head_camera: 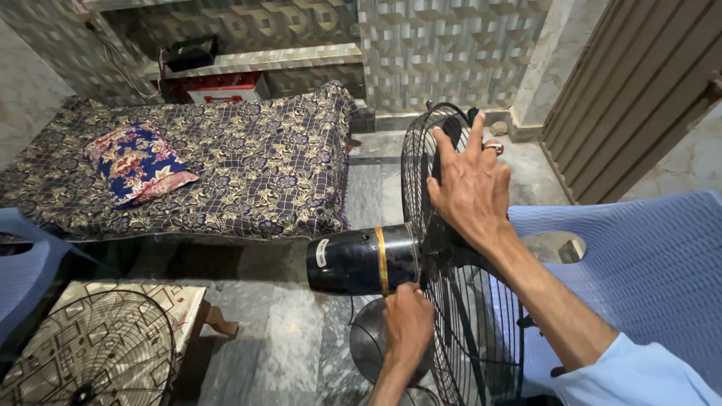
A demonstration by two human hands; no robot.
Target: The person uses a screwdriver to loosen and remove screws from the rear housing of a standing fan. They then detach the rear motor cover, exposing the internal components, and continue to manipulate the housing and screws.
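A black pedestal fan stands in front of me, its motor housing (359, 261) pointing left and its round wire guard (459, 346) seen edge-on. My right hand (471, 184) rests with spread fingers on the upper part of the guard; a ring shows on one finger. My left hand (408, 319) is closed under the motor housing, where it meets the guard. The fan's round base (366, 342) sits on the floor below.
A loose wire fan guard (90, 349) lies on a patterned low table (184, 297) at lower left. A bed with a patterned cover (248, 162) and a blue floral pillow (135, 162) is behind. A blue plastic chair (647, 263) stands at right.
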